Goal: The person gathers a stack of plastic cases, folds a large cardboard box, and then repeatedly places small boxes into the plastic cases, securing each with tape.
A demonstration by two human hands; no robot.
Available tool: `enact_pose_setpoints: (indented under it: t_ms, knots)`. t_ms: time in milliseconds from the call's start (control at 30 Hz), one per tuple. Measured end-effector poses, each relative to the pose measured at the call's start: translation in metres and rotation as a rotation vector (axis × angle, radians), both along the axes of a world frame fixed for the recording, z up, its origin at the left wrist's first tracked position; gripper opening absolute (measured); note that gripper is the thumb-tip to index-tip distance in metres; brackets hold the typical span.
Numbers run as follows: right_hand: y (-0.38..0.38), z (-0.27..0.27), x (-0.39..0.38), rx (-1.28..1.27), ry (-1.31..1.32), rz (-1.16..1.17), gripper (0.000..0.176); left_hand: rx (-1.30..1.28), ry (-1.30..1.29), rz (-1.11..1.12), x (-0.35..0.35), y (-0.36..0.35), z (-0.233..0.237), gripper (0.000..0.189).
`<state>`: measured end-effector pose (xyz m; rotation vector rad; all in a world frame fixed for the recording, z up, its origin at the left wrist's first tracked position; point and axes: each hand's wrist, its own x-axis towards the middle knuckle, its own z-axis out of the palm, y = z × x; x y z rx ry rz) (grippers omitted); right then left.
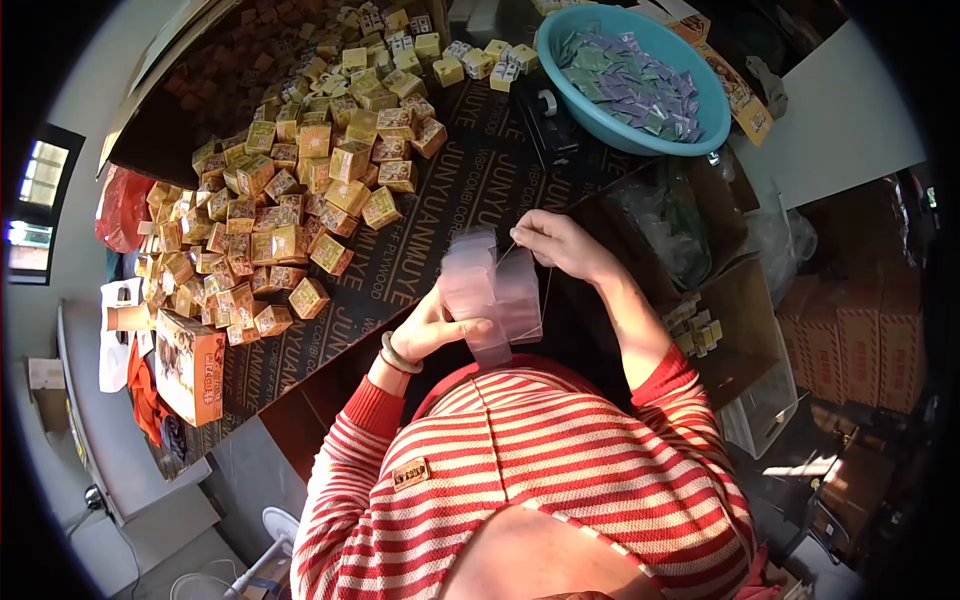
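Note:
My left hand (437,327) is wrapped round a stack of clear, pinkish plastic pieces (490,290) in front of my chest. My right hand (560,245) is closed at the upper right of the stack, its fingertips pinching a thin strand or band that runs down along the plastic. Beyond my left hand, many small yellow and orange boxes (290,240) lie heaped on the dark printed plywood table (400,255).
A turquoise basin (610,127) of small green and purple packets stands at the back right. Near it lies a black device (545,125). Open cardboard boxes (740,290) are on the right, and a larger printed box (190,368) stands at the table's left edge.

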<state>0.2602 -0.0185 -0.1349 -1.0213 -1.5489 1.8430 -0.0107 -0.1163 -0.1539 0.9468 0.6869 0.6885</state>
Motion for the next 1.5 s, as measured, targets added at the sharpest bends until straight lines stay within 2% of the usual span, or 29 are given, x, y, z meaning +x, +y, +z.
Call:
enact_pose_setpoints:
  t_ms: [33, 100, 133, 200, 233, 333, 367, 400, 467, 567, 600, 667, 700, 800, 900, 967, 1000, 1067, 1100, 1133, 1167, 1200, 1233, 1300, 1333, 1400, 1467, 1500]
  knots:
    - [0.002, 0.005, 0.006, -0.106, 0.049, 0.097, 0.021, -0.068, -0.034, 0.000, -0.005, -0.002, -0.001, 0.086]
    - [0.008, 0.026, 0.019, -0.218, 0.005, 0.245, 0.024, -0.025, -0.033, 0.036, -0.003, -0.008, -0.004, 0.079]
    - [0.009, 0.033, 0.023, -0.161, -0.077, 0.335, 0.027, -0.019, -0.015, 0.051, -0.001, -0.011, -0.006, 0.078]
    - [0.017, 0.026, 0.030, 0.135, -0.251, 0.493, 0.026, -0.057, -0.022, 0.086, -0.001, -0.014, -0.011, 0.073]
    - [0.019, 0.024, 0.032, 0.164, -0.253, 0.486, 0.026, -0.043, -0.010, 0.052, -0.005, -0.014, -0.013, 0.074]
    - [0.019, 0.026, 0.030, -0.063, -0.197, 0.495, 0.022, -0.014, -0.003, -0.010, -0.005, -0.014, -0.009, 0.077]
    - [0.018, 0.030, 0.027, -0.180, -0.065, 0.436, 0.017, -0.010, -0.016, -0.001, 0.001, -0.017, -0.006, 0.078]
    - [0.014, 0.026, 0.019, -0.134, 0.023, 0.298, 0.014, -0.064, -0.046, -0.060, 0.007, -0.015, 0.004, 0.085]
    - [0.011, 0.008, 0.001, -0.112, 0.135, 0.062, 0.011, -0.044, -0.043, -0.041, 0.006, -0.015, -0.003, 0.090]
    - [0.003, -0.048, -0.014, -0.195, 0.026, -0.183, 0.013, -0.001, 0.008, -0.029, 0.012, -0.016, 0.002, 0.094]
    - [-0.002, -0.050, -0.017, -0.232, -0.051, -0.241, 0.014, 0.017, 0.034, -0.016, 0.014, -0.018, 0.009, 0.095]
    - [-0.004, -0.056, -0.020, -0.076, -0.001, -0.274, 0.014, 0.048, 0.078, 0.022, 0.019, -0.024, 0.018, 0.097]
    - [-0.010, -0.059, -0.021, -0.007, 0.021, -0.295, 0.014, 0.046, 0.096, -0.030, 0.018, -0.020, 0.015, 0.098]
    - [-0.011, -0.010, -0.020, 0.343, -0.006, -0.402, 0.017, -0.047, 0.073, -0.074, 0.015, -0.019, 0.006, 0.092]
    - [0.009, -0.053, 0.004, 0.329, -0.127, -0.662, 0.020, -0.045, 0.113, -0.012, 0.017, -0.019, 0.010, 0.082]
    - [0.002, -0.083, 0.016, 0.401, -0.200, -0.746, 0.016, 0.011, 0.014, 0.107, 0.019, -0.027, -0.008, 0.071]
    - [-0.002, -0.101, 0.026, 0.367, -0.167, -0.742, 0.015, 0.032, -0.034, 0.160, 0.021, -0.034, -0.012, 0.066]
    - [-0.033, -0.084, 0.045, -0.168, -0.055, -0.567, 0.015, 0.034, -0.014, 0.317, 0.014, -0.037, -0.037, 0.048]
    - [-0.050, -0.074, 0.052, -0.335, -0.055, -0.418, 0.015, 0.054, -0.173, 0.319, 0.006, -0.031, -0.044, 0.037]
    - [-0.065, -0.075, 0.050, -0.392, -0.174, -0.293, 0.015, 0.031, -0.182, 0.453, 0.018, -0.028, -0.020, 0.025]
    - [-0.084, -0.077, 0.054, -0.389, -0.103, -0.168, 0.016, 0.001, -0.314, 0.550, 0.015, -0.025, -0.030, 0.028]
    - [-0.097, -0.093, 0.068, -0.510, 0.051, -0.117, 0.019, -0.135, -0.446, 0.666, 0.020, -0.008, -0.016, 0.048]
    - [-0.093, -0.094, 0.081, -0.429, -0.008, -0.222, 0.019, -0.122, -0.496, 0.654, 0.024, 0.002, 0.005, 0.058]
    - [-0.069, -0.089, 0.116, -0.182, -0.251, -0.573, 0.018, -0.201, -0.553, 0.652, 0.018, 0.023, 0.015, 0.055]
    - [-0.053, -0.089, 0.145, -0.084, -0.269, -0.699, 0.018, -0.215, -0.574, 0.625, 0.017, 0.034, 0.023, 0.055]
    - [-0.008, -0.126, 0.230, 0.318, -0.345, -0.873, 0.032, -0.264, -0.545, 0.581, 0.016, 0.056, 0.035, 0.052]
    - [0.016, -0.110, 0.283, 0.944, -1.282, -0.888, 0.034, -0.269, -0.487, 0.536, 0.016, 0.075, 0.039, 0.051]
    - [0.020, -0.095, 0.287, 0.962, -1.472, -0.963, 0.032, -0.266, -0.455, 0.468, 0.013, 0.085, 0.033, 0.051]
